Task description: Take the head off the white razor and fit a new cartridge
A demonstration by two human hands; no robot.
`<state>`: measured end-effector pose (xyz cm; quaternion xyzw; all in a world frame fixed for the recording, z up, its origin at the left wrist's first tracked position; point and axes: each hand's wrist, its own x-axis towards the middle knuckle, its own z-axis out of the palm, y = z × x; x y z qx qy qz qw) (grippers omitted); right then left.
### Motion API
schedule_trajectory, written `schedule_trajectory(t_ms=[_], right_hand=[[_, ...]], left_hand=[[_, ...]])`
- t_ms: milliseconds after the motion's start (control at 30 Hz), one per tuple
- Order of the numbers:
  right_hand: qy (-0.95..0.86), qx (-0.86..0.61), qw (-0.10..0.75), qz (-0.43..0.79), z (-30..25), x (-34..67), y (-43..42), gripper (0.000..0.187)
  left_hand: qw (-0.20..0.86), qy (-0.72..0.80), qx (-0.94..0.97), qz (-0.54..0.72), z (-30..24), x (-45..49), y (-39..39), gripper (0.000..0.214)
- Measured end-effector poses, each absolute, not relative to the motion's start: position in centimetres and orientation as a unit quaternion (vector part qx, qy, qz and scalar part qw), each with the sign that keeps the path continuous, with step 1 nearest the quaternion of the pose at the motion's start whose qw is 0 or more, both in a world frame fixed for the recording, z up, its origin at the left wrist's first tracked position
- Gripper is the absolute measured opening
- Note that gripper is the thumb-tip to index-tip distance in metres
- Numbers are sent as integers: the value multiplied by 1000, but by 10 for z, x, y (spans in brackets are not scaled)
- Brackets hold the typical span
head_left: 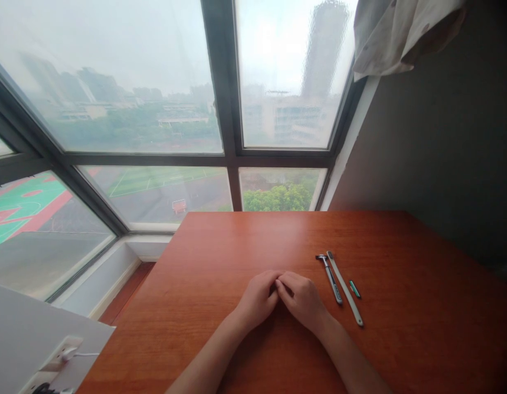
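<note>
My left hand (259,295) and my right hand (300,295) rest together on the brown wooden table (188,273), their fingertips touching. The fingers of both are curled in, and I see nothing in them. To the right of my right hand lies a razor (333,283) with a grey and dark handle, its head pointing away from me. Alongside it is a long whitish toothbrush (347,293), its bristle end also at the far side. Further right lies a small green and dark cylinder (354,289) that looks like a battery.
Large windows (231,160) with dark frames stand beyond the table. A dark wall (421,158) is on the right, with a pale cloth (401,38) hanging at the top. At lower left, a power socket (62,353) holds a plug with a white cable.
</note>
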<state>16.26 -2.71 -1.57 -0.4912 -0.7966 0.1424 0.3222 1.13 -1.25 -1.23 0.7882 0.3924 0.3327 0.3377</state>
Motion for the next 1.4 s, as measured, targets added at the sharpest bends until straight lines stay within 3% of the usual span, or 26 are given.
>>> schedule_trajectory(t_ms=[1400], right_hand=[[-800,-486,316,155,-17,164,-27,24]], left_hand=[[342,384,791,331,-10,11,-13,37]])
